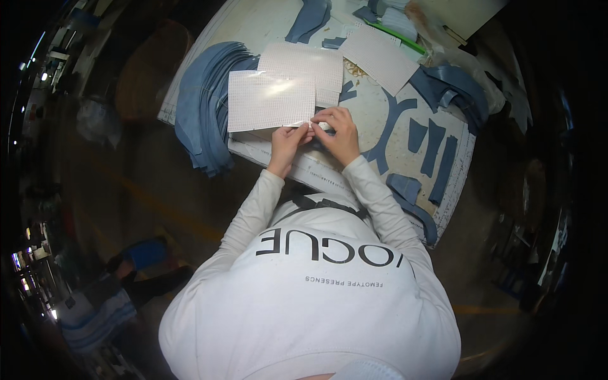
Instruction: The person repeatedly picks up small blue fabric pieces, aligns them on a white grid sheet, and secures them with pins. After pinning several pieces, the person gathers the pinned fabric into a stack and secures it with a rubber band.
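A white sheet of small grid-marked labels (269, 101) is tilted up at the table's near edge, its surface catching glare. My left hand (290, 147) pinches it by its lower right corner between thumb and fingers. Right beside that corner, my right hand (339, 134) is closed in a pinch, its thumb and fingertips meeting close to the left ones. Whatever sits between those right fingertips is too small to make out. Behind the held sheet lies a second grid-marked sheet (326, 66), partly covered.
A tall fanned stack of blue cut pieces (206, 107) stands at the table's left edge. Loose blue strips (432, 149) lie to the right, near a bundle of blue pieces (453, 92). Another grid sheet (383, 60) and a green strip (398, 38) are farther back.
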`<state>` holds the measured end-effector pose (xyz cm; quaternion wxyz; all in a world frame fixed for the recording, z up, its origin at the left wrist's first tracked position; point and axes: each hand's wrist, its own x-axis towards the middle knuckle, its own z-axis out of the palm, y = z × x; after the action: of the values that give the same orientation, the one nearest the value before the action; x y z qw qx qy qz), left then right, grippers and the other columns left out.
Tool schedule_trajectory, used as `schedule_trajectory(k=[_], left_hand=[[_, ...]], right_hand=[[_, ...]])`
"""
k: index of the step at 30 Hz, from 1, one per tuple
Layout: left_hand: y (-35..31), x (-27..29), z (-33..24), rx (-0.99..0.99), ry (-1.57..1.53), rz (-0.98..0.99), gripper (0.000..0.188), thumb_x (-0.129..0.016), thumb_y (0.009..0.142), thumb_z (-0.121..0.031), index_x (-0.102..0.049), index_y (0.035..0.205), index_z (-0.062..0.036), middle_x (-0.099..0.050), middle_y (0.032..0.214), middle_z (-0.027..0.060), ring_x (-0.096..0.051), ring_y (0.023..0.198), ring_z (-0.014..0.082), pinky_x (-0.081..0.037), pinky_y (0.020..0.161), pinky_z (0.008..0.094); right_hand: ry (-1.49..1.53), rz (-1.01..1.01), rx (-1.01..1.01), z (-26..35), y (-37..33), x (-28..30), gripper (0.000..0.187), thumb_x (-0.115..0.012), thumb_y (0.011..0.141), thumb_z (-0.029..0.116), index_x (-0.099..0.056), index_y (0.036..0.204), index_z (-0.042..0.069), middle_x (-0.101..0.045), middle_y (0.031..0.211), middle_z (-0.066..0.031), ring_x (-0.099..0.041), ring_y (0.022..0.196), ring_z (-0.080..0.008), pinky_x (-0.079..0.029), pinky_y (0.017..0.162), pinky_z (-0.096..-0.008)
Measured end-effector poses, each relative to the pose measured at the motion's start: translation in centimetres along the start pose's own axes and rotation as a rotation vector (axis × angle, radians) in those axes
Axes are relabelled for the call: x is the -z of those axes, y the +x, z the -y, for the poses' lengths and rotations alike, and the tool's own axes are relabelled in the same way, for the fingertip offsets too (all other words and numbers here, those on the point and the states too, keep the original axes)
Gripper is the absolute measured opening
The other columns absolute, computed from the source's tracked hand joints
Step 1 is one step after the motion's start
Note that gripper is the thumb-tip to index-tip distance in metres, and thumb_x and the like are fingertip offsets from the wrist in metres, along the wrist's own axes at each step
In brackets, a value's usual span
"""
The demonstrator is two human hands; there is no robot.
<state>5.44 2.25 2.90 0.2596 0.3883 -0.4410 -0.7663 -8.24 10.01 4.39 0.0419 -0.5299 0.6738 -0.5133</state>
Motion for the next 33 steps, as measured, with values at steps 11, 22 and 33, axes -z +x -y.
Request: schedule_trajectory(k=[11,22,33], left_hand=[[0.6,0.2,0.4,-0.082,-0.013,0.016,0.021,-0.062,0.092,-0.013,-0.065,0.103,0.0052,-0.070,0.094,0.0124,-0.068,0.080,0.0153,-0.057,0.074,0.0249],[0.5,0.0,0.6,-0.021,0.000,-0.005,0.024,-0.058,0.095,-0.017,-0.066,0.100,0.0049,-0.070,0.091,0.0119,-0.068,0.078,0.0156,-0.057,0.072,0.0257],[-0.1,0.0,0.7,0.002,0.000,0.017,0.027,-0.050,0.098,-0.019,-0.066,0.098,0.0037,-0.069,0.092,0.0115,-0.068,0.079,0.0161,-0.057,0.073,0.0263]], right_hand=[[-0.067,-0.011,0.052,0.5,0.3,0.1,0.009,-0.071,0.073,0.009,-0.068,0.080,0.009,-0.064,0.086,-0.0029,-0.059,0.092,-0.0234,-0.050,0.078,-0.0348],[-0.015,-0.016,0.068,0.9,0.3,-0.5,0.028,-0.069,0.075,0.007,-0.069,0.103,0.010,-0.066,0.085,-0.0039,-0.061,0.087,-0.0223,-0.051,0.074,-0.0342],[0.150,0.016,-0.004,2.4,0.0,-0.3,0.046,-0.064,0.079,0.000,-0.060,0.123,0.011,-0.060,0.096,-0.0094,-0.063,0.082,-0.0235,-0.053,0.072,-0.0337]])
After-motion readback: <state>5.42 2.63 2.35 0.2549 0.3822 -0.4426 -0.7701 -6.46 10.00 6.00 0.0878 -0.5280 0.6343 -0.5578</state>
